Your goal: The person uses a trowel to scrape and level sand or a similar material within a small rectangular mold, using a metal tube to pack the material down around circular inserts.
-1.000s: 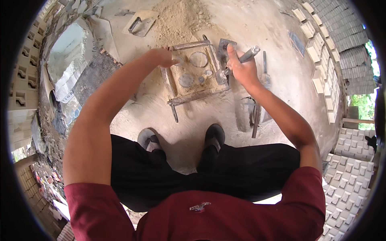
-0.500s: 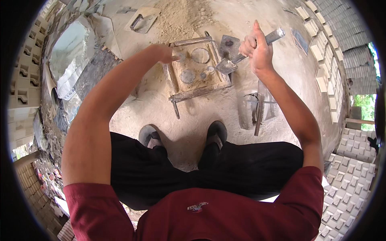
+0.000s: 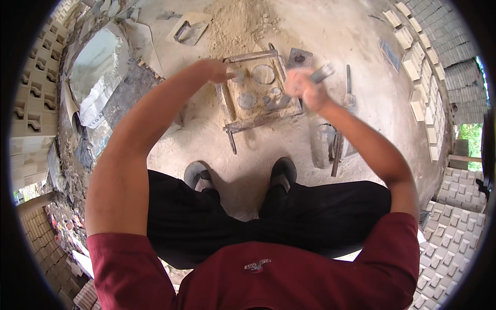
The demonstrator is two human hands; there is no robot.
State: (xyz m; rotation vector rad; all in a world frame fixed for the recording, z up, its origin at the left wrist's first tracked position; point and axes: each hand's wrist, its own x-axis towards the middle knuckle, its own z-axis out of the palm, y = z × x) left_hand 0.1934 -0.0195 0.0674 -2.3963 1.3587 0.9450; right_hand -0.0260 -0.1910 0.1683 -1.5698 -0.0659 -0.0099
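Note:
A square mould frame [image 3: 261, 122] of worn bars lies on the floor ahead of me, packed with sandy material around several round grey pieces, including a large disc [image 3: 263, 74]. My left hand [image 3: 219, 71] is at its far left corner, thumb toward the sand; the other fingers are mostly hidden. My right hand [image 3: 305, 89], smeared by motion, is closed round the handle of a trowel [image 3: 324, 73]. The trowel's blurred blade is low over the right part of the sand, beside the small round pieces.
A sand heap [image 3: 243, 26] lies beyond the frame, with a handled float [image 3: 189, 28] to its left. A dark square plate [image 3: 300, 58] sits at the frame's far right. Metal bars [image 3: 337, 154] lie at right. Pale blocks [image 3: 423, 82] are stacked along the right side.
My right hand has swung the trowel left and down, bringing its blade from the frame's right edge over the sand. My left hand stays at the frame's far left corner.

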